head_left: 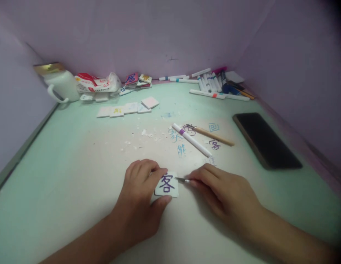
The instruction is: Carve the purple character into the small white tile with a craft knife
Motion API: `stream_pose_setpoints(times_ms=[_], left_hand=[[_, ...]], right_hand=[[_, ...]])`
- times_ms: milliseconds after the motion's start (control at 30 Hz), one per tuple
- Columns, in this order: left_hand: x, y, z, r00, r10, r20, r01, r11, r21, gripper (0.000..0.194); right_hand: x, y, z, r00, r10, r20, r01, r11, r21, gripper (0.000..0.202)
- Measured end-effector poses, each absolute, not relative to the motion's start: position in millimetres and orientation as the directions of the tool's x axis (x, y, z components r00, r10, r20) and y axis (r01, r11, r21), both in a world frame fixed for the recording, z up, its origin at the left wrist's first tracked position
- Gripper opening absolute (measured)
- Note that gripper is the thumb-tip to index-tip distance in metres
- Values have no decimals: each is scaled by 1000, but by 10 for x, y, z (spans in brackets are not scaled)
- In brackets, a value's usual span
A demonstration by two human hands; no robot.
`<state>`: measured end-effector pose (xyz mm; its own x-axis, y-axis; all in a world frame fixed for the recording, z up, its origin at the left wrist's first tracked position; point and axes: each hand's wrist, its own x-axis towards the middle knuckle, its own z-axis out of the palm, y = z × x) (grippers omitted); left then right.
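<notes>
So the left hand [144, 194] has a small white tile [171, 191] pinched by its edges, fingers on the far side and thumb on the near one. The tile is at the front middle of the desk [76, 154], with a purple character outlined in dark ink. Right hand [228, 194] is gripping a knife [182, 180] like a pen, blade pointing left at the tile's right side, near the upper corner. Pic's kinda soft there, so I can't really tell if the tip is touching or just over it.

Just beyond the hands there's a capped purple marker [193, 142] lying at a slant, with a wooden-handled tool [217, 136] beside it, and characters scribbled on the desk around them. White scraps [145, 133] are scattered left of that. Phone [269, 141] is off to the right, screen dark. Farther back: a row of pale tiles [130, 107], then along the wall a white mug [64, 84], a red and white packet [94, 82], some painted tiles [131, 79] and a heap of markers [210, 83].
</notes>
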<state>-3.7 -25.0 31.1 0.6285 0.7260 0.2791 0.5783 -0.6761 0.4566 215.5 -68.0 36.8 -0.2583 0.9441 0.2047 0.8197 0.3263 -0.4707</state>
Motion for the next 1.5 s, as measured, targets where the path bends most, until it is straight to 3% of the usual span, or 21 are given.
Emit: stream_pose_setpoints(times_ms=[367,600,1033,1367,1500], left_hand=[[-38,-277,326,631,713,305,553,-690,467,31],[-26,-271,315,626,708,326,550,-698,459,30],[-20,-259,306,636,698,330,563,-711,421,29],[-11,-241,315,655,674,341,559,-736,381,27],[-15,-243,326,653,677,340,556,-733,391,26]], right_hand=[[2166,-701,392,-311,931,193,836,364,-411,23],[2156,-701,392,-281,950,137,818,312,-483,23],[2139,-697,389,-276,952,128,811,303,-501,21],[2185,-662,399,-362,908,211,761,418,-496,21],[2197,-650,355,-375,878,298,767,474,-431,23]])
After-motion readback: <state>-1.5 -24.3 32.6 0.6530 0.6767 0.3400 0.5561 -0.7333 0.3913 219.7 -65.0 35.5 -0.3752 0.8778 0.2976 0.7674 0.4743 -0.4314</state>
